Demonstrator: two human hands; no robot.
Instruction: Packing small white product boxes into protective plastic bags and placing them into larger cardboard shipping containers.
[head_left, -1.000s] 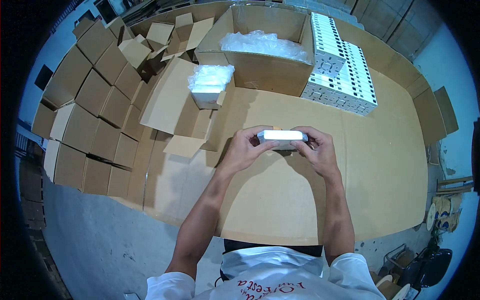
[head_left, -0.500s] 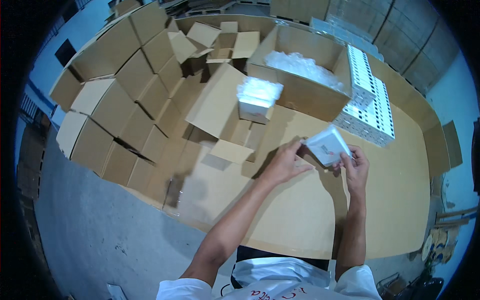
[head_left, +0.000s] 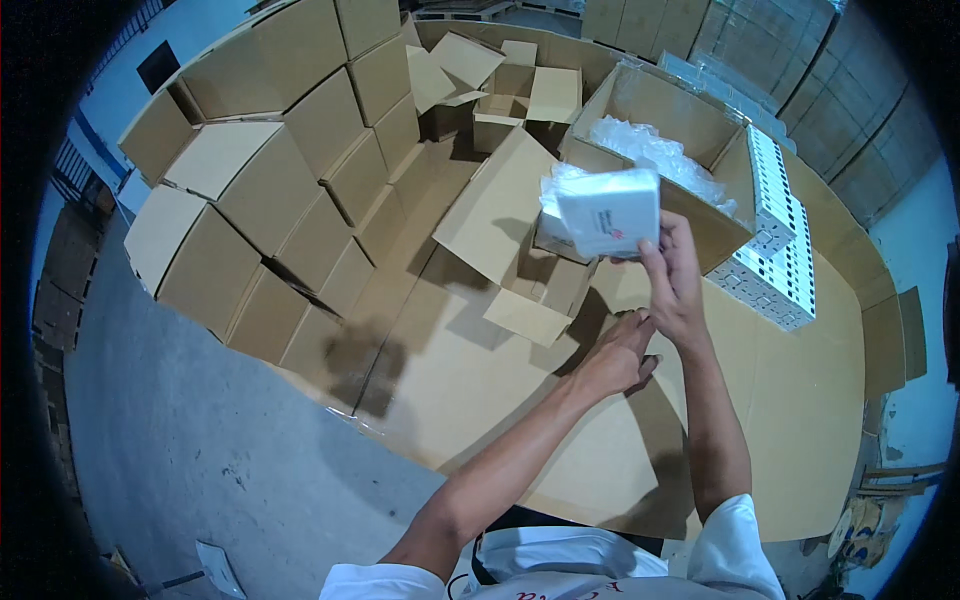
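Right hand point(head_left: 675, 285) is raised above the worktop point(head_left: 800, 420), fingers point(head_left: 655, 262) pinched on the lower right edge of a small white box point(head_left: 610, 212). The box is held up in the air, tilted, flat face toward the camera, with a small dark and red mark on it. It sits in front of a small open carton point(head_left: 545, 265) lined with clear plastic, so it overlaps that carton in the head view; cannot tell if they touch.

Left hand point(head_left: 615, 355) is lower, just beneath the right wrist, fingers loosely extended and holding nothing, hovering at or on the cardboard-covered worktop; contact unclear.

Behind the white box: a large open carton point(head_left: 690, 120) with crumpled clear plastic wrap point(head_left: 650, 150) inside. To its right, rows of white boxes point(head_left: 780, 230) stacked on edge on the worktop. Left of the worktop, closed brown cartons point(head_left: 260, 200) stacked in rows on the grey concrete floor point(head_left: 180, 450). More open cartons point(head_left: 500, 70) with flaps up at the far side.
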